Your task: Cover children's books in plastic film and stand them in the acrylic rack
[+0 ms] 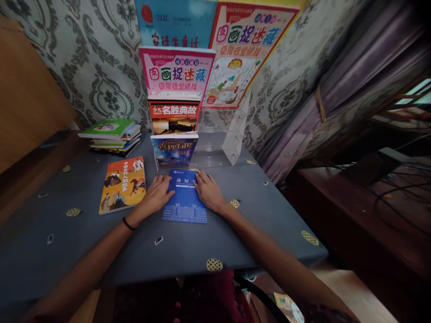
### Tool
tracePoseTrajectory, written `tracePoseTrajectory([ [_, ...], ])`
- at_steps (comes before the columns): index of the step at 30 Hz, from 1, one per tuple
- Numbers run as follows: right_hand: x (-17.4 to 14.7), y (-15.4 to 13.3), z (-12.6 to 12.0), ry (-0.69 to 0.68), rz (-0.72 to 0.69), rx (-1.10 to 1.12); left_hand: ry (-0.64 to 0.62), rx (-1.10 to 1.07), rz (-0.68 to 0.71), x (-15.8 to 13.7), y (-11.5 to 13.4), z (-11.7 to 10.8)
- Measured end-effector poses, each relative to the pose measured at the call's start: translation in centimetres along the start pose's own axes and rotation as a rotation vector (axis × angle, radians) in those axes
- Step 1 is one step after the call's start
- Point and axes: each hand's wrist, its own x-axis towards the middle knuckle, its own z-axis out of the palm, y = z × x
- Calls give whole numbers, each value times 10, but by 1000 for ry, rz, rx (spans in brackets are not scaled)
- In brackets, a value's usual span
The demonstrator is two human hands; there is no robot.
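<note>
The blue booklet (185, 204) lies flat on the table (141, 260), just in front of the clear rack (215, 140). The step in hand looks like steadying it; any lift would call for fingertips under an edge. The left hand (156, 193) and right hand (209, 190) rest open on its side edges, gripping nothing (no finger visibly curls beneath). Left of the rack sit an orange book (123, 186) and a stack of books (112, 137).

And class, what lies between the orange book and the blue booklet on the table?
The person's left hand lies between the orange book and the blue booklet, reaching the booklet's left edge; the head view shows this.
</note>
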Motion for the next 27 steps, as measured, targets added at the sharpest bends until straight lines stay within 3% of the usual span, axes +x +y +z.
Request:
tracePoseTrajectory([
  [4,0,0,-1,-6,5,11,7,-393,-250,21,-2,-2],
  [8,0,0,-1,-4,8,23,-68,-719,-509,31,1,-12],
  [11,1,2,4,25,2,65,-188,-783,-523,27,6,-14],
  [16,1,15,8,155,26,346,-350,-917,-376,14,12,-18],
  [19,0,23,3,348,118,636,-173,-782,-184,5,22,-43],
  [22,-1,26,-6,499,241,959,211,-418,56,-12,42,-79],
  [25,0,25,-14,438,307,1346,490,-133,285,-34,58,-93],
  [27,2,26,-17,366,335,1494,527,2,473,-48,58,-79],
])
